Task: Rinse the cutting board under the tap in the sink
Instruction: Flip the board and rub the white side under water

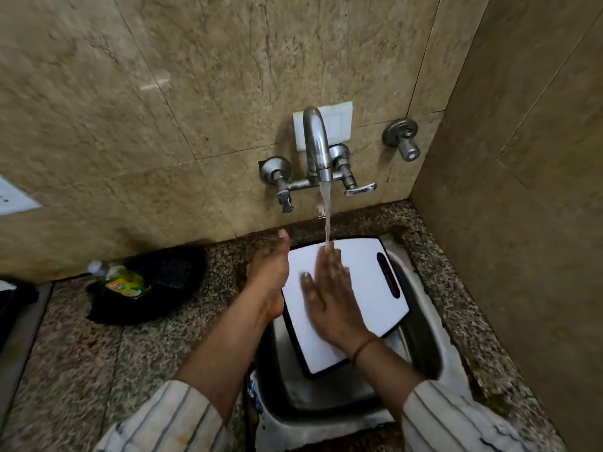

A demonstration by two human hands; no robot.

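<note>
Cutting board (355, 272) tilted in sink (329, 399) under tap (318, 148) stream, long axis near-to-far. Left hand (269, 272) gripping left edge; right hand (328, 298) flat, fingers spread, atop board w/ fingertips at stream.

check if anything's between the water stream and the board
Only the right hand: it lies flat on the board, and the stream from the tap lands at its fingers. The left hand holds the board's left edge, clear of the stream.
</note>
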